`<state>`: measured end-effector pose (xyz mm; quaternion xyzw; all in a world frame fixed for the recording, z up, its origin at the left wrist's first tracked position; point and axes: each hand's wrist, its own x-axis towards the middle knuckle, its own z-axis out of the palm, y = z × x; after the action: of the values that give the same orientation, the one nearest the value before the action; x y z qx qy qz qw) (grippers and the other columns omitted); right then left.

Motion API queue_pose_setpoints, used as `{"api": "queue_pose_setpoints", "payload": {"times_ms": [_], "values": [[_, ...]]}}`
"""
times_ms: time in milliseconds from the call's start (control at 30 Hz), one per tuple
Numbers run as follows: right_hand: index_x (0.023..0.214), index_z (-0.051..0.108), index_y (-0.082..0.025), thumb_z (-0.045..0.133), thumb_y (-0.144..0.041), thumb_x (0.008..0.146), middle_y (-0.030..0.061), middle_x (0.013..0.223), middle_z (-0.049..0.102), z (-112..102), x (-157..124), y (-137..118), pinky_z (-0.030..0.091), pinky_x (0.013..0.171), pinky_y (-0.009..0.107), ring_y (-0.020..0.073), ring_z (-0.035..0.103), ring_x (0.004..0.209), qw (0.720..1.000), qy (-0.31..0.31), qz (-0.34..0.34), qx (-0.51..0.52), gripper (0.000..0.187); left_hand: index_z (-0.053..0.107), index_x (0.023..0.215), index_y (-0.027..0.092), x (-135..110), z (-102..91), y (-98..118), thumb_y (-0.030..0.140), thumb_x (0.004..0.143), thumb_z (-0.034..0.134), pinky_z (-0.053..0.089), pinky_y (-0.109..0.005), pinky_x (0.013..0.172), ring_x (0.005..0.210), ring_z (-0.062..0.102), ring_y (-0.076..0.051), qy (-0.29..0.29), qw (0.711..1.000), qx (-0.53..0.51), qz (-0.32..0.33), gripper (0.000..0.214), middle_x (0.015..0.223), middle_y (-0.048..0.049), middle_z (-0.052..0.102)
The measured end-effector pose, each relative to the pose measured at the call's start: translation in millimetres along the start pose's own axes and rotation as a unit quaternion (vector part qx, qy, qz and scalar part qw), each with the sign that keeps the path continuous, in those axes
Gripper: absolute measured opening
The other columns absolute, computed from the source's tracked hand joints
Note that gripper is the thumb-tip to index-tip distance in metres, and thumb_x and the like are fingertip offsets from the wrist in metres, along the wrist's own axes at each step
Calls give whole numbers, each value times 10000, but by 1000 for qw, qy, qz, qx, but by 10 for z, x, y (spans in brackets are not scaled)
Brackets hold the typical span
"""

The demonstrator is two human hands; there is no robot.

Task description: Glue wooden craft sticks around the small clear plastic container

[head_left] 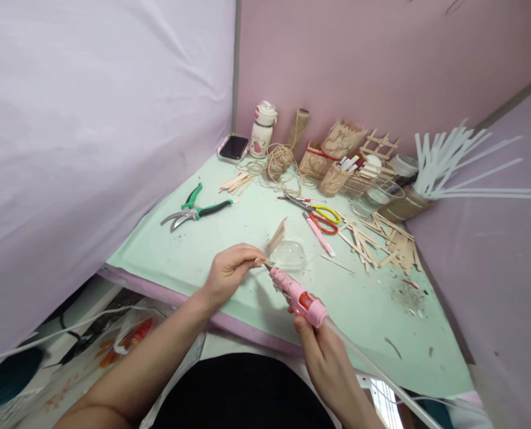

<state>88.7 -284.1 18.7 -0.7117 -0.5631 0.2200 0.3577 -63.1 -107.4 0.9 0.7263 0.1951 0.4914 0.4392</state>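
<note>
My right hand (325, 357) grips a pink hot glue gun (297, 296) with a clear glue stick trailing out of its back. The gun's nozzle points up and left at a small wooden stick (266, 262) that my left hand (230, 271) pinches between its fingertips. Both hands hover low over the pale green table (194, 256). Just beyond the nozzle lies a clear plastic lid (289, 252), and a small panel of glued craft sticks (277, 236) stands at its left edge.
Green-handled pruning shears (195, 211) lie to the left. Red and yellow scissors (319, 216), a pink knife (319, 236) and a heap of craft sticks (384, 241) lie to the right. Twine (280, 162), a phone (233, 147), a bottle (262, 130) and stick-built holders line the back wall.
</note>
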Motion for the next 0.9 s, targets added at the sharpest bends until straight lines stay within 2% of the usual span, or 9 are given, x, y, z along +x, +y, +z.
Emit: {"api": "queue_pose_setpoints", "payload": {"times_ms": [300, 533, 667, 800, 900], "values": [[1224, 547, -272, 392, -369, 997, 55, 1116, 624, -6, -18, -38, 482, 904, 349, 235, 574, 1105, 1000, 2, -13, 21, 291, 738, 871, 190, -11, 7, -14, 220, 866, 640, 534, -277, 758, 799, 674, -163, -9, 1000, 9, -14, 103, 843, -58, 735], [1161, 564, -261, 393, -392, 995, 59, 1065, 629, 1, -20, 17, 475, 914, 386, 243, 585, 1059, 1000, -6, 26, 13, 272, 740, 873, 193, -14, 4, -16, 226, 864, 645, 536, -284, 760, 799, 673, -164, -3, 1000, 7, -18, 101, 850, -62, 739], [1221, 543, -269, 395, -377, 995, 54, 1068, 632, 5, -15, 0, 482, 902, 371, 236, 588, 1068, 1000, 1, 11, 11, 292, 741, 855, 189, -8, 11, -4, 240, 865, 645, 537, -285, 755, 787, 673, -164, -4, 1000, 7, -21, 109, 836, -64, 741], [1150, 570, -255, 395, -381, 989, 62, 1064, 634, -2, -9, -52, 492, 885, 362, 241, 593, 1060, 1000, 11, -14, 18, 269, 740, 866, 191, -9, 11, -12, 244, 869, 640, 535, -283, 751, 789, 672, -164, -7, 1000, 8, -18, 114, 835, -62, 738], [1121, 571, -258, 392, -385, 991, 59, 1057, 635, -8, -14, -35, 490, 880, 365, 241, 593, 1052, 1000, -2, 6, 8, 254, 740, 879, 197, -16, 7, -25, 231, 868, 642, 530, -280, 759, 801, 670, -163, -2, 1000, 7, -17, 104, 854, -61, 738]]}}
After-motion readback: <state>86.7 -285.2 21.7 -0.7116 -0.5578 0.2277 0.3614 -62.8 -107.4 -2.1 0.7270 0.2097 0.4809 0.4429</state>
